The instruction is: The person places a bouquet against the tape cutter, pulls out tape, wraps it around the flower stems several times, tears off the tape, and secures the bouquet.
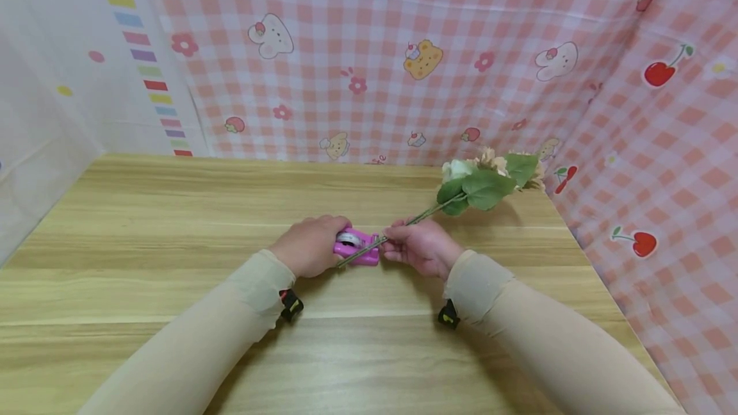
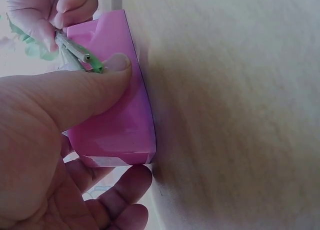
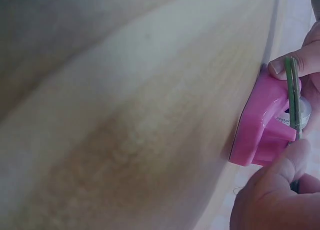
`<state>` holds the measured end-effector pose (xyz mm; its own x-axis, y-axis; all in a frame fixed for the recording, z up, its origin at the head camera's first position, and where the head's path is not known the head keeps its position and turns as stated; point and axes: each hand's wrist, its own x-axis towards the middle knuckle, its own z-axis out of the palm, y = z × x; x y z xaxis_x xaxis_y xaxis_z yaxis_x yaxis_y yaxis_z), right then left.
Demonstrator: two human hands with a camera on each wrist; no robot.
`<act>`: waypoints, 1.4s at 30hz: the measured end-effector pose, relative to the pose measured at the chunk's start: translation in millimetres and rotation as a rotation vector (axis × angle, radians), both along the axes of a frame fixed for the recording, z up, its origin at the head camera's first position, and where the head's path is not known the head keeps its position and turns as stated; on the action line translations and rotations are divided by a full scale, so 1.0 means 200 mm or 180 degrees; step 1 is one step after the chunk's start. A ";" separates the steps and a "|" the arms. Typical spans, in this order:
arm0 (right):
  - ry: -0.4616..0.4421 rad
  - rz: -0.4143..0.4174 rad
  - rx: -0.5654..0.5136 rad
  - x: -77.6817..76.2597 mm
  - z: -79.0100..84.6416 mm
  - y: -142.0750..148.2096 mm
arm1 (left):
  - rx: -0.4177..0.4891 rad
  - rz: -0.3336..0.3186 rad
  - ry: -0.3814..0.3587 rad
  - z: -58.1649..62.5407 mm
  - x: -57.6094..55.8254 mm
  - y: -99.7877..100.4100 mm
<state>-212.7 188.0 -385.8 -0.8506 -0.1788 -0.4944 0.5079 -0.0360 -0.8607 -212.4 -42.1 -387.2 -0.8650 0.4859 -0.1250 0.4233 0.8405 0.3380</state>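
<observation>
My left hand [image 1: 310, 247] grips a pink tape dispenser [image 1: 368, 260] on the table, with the thumb along its near side and the fingers around its back end. A roll of clear tape [image 1: 348, 238] sits in the dispenser. My right hand [image 1: 428, 248] pinches the thin green stems [image 1: 425, 214] of a small bunch of flowers [image 1: 487, 165], pale blooms with broad green leaves. The stems slant across the top of the dispenser, and their cut ends reach close to my left thumb [image 2: 115, 64]. In the right wrist view, clear tape seems to lie against the stems [image 3: 295, 99] near the dispenser's front end.
The wood-grain table [image 1: 144, 229] extends on both sides of the hands. A pink checked cloth [image 1: 369, 43] hangs behind it, and another cloth [image 1: 680, 165] borders its right edge. The flower heads lean toward the back right corner.
</observation>
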 end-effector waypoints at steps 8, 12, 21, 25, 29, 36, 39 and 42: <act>0.0064 -0.0308 -0.0124 0.01 0.02 -0.02 | 0.0000 0.0022 -0.0051 0.01 0.00 0.00; 0.0011 -0.0338 -0.0164 0.02 0.02 -0.01 | 0.0003 0.0027 -0.0059 0.00 0.00 0.00; -0.0291 -0.0298 -0.0527 0.01 0.03 -0.01 | 0.0027 0.0006 -0.0032 0.01 0.01 0.00; -0.0366 -0.0349 -0.0549 0.00 0.04 -0.01 | 0.0012 -0.0006 -0.0016 0.01 0.00 0.00; -0.0358 -0.0404 -0.0544 -0.01 0.03 -0.02 | 0.0004 0.0015 -0.0031 0.01 0.00 0.00; -0.0261 -0.0428 -0.0490 0.00 0.02 -0.02 | -0.0007 0.0037 -0.0057 0.00 0.00 0.00; -0.0222 -0.0401 -0.0440 0.00 0.02 -0.02 | -0.0016 0.0049 -0.0064 0.00 0.00 0.00; -0.0178 -0.0316 -0.0371 0.00 0.01 -0.02 | -0.0016 0.0037 -0.0052 0.00 0.00 0.00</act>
<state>-212.7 184.5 -383.6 -0.8386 -0.1542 -0.5224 0.5440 -0.1864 -0.8182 -212.0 -41.9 -386.7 -0.8685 0.4751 -0.1414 0.4080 0.8471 0.3407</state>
